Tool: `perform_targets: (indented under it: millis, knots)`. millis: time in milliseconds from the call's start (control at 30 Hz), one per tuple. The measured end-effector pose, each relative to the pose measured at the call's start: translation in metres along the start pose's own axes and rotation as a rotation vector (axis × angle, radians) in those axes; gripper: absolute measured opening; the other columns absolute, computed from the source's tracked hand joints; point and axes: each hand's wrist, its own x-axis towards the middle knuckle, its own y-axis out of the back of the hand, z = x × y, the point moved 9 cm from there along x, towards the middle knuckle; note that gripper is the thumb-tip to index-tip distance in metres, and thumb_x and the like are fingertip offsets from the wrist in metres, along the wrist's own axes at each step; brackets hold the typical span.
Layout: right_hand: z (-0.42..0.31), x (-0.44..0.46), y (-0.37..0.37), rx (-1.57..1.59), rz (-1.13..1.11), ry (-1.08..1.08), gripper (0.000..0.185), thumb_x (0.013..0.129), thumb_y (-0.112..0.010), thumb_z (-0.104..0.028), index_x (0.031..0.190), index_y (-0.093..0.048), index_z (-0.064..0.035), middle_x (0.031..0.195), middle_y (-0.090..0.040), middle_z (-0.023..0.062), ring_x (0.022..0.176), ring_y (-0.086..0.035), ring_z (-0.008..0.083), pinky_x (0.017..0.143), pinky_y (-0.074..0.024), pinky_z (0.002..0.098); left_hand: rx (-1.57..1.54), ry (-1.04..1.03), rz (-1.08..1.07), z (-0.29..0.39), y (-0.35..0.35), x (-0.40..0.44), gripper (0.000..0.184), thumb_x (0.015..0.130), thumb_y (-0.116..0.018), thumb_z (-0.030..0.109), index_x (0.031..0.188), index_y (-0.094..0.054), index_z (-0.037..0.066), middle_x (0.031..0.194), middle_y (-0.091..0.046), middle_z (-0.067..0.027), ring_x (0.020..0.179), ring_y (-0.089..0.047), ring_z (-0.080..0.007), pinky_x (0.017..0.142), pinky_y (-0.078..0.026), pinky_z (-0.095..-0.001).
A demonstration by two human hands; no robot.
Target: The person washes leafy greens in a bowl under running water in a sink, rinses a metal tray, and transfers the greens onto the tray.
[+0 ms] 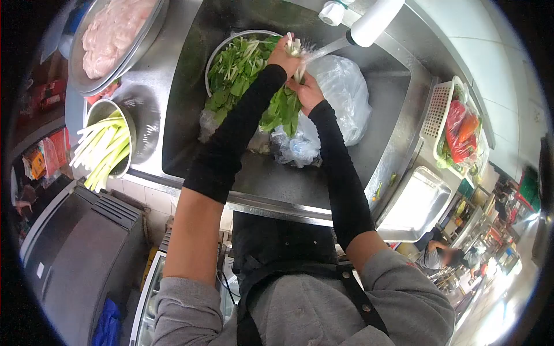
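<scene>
Water from the white faucet (378, 22) runs onto a bunch of leafy greens (281, 112) held over the sink (277, 187). My left hand (284, 56) is closed round the pale stems at the top. Just below and to the right, my right hand (307, 92) grips the same stems, and the leaves hang down beneath it. A round colander (214, 49) full of cut greens (236, 72) stands in the sink beside my left forearm. Behind my right hand lies a large clear plastic bag (343, 92), with crumpled plastic (297, 147) below it.
On the left counter are a metal bowl of raw meat (115, 34) and a bowl of green-white stalks (109, 144). To the right are a white basket (435, 109) with bagged vegetables and a metal tray (418, 205). A person (435, 256) is far off at right.
</scene>
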Motion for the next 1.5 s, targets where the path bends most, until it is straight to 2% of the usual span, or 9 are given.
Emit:
perform_targets:
  millis: [100,333,433,567,767,833,1233,1367,1500]
  knots:
    - [-0.015,-0.009,-0.007,-0.115,-0.018,0.085,0.037,0.088,-0.064,-0.005,0.123,-0.052,-0.0017,0.111,-0.062,0.0078,0.102,-0.057,0.0161,0.088,-0.0454,0.0307,-0.043,0.003,0.179,0.041,0.023,-0.029,0.066,0.079,-0.070,0.011,0.137,-0.041,0.016,0.117,-0.062,-0.0148,0.103,-0.062,-0.0254,0.088,-0.049,-0.0348]
    - [0.019,-0.001,0.008,-0.164,0.026,0.378,0.057,0.090,-0.059,-0.006,0.140,-0.033,-0.0044,0.133,-0.050,0.0113,0.119,-0.051,0.0209,0.099,-0.0422,0.0324,0.162,-0.024,0.096,0.067,-0.013,-0.043,0.043,0.079,-0.067,0.020,0.118,-0.051,0.022,0.119,-0.060,-0.0128,0.111,-0.057,-0.0341,0.091,-0.045,-0.0416]
    - [0.022,-0.004,0.001,0.330,-0.068,0.223,0.055,0.093,-0.056,-0.014,0.141,-0.031,-0.0050,0.136,-0.047,0.0103,0.121,-0.049,0.0217,0.101,-0.0415,0.0332,0.330,0.149,0.118,0.072,-0.027,-0.060,0.063,0.081,-0.068,0.032,0.135,-0.042,0.012,0.120,-0.058,-0.0185,0.115,-0.055,-0.0352,0.099,-0.041,-0.0412]
    - [0.018,0.006,0.024,0.290,0.015,0.236,0.044,0.089,-0.058,-0.009,0.130,-0.045,-0.0020,0.123,-0.057,0.0110,0.109,-0.058,0.0211,0.092,-0.0478,0.0341,0.364,0.028,0.215,0.056,-0.028,-0.059,0.064,0.079,-0.070,0.037,0.132,-0.049,0.009,0.126,-0.054,-0.0238,0.112,-0.056,-0.0378,0.099,-0.042,-0.0425]
    - [-0.031,-0.002,0.015,0.169,0.112,0.234,0.028,0.082,-0.062,0.004,0.110,-0.061,0.0010,0.103,-0.067,0.0079,0.090,-0.064,0.0168,0.080,-0.0517,0.0314,0.391,-0.191,-0.004,0.081,0.015,-0.063,0.070,0.080,-0.069,0.050,0.131,-0.055,0.005,0.129,-0.055,-0.0234,0.116,-0.057,-0.0316,0.099,-0.043,-0.0363]
    - [-0.049,-0.004,0.001,0.179,0.113,0.254,0.025,0.083,-0.063,0.002,0.108,-0.061,0.0013,0.102,-0.066,0.0073,0.090,-0.062,0.0156,0.079,-0.0496,0.0302,0.274,-0.097,-0.083,0.056,0.032,-0.063,0.070,0.084,-0.065,0.052,0.134,-0.052,0.005,0.129,-0.055,-0.0226,0.117,-0.056,-0.0290,0.100,-0.042,-0.0348]
    - [-0.038,-0.018,0.003,0.150,0.223,0.199,0.026,0.091,-0.059,-0.003,0.117,-0.057,-0.0003,0.107,-0.064,0.0066,0.092,-0.060,0.0138,0.080,-0.0478,0.0268,0.133,0.192,0.003,0.027,0.029,-0.067,0.076,0.084,-0.067,0.048,0.136,-0.042,-0.001,0.124,-0.056,-0.0221,0.111,-0.056,-0.0254,0.093,-0.043,-0.0316]
    - [-0.069,-0.014,0.003,0.157,0.209,0.331,0.029,0.087,-0.064,0.000,0.115,-0.057,-0.0012,0.105,-0.064,0.0063,0.091,-0.060,0.0144,0.082,-0.0481,0.0269,-0.063,0.012,-0.125,0.052,0.021,-0.069,0.071,0.087,-0.059,0.049,0.137,-0.044,0.001,0.132,-0.052,-0.0244,0.124,-0.049,-0.0325,0.104,-0.037,-0.0349]
    - [-0.056,0.003,-0.002,-0.042,0.143,0.404,0.034,0.084,-0.066,0.000,0.116,-0.055,-0.0020,0.110,-0.063,0.0067,0.096,-0.059,0.0138,0.085,-0.0476,0.0279,-0.369,-0.116,-0.182,0.060,0.014,-0.087,0.065,0.094,-0.052,0.040,0.146,-0.033,0.004,0.144,-0.042,-0.0160,0.134,-0.037,-0.0260,0.111,-0.025,-0.0324]
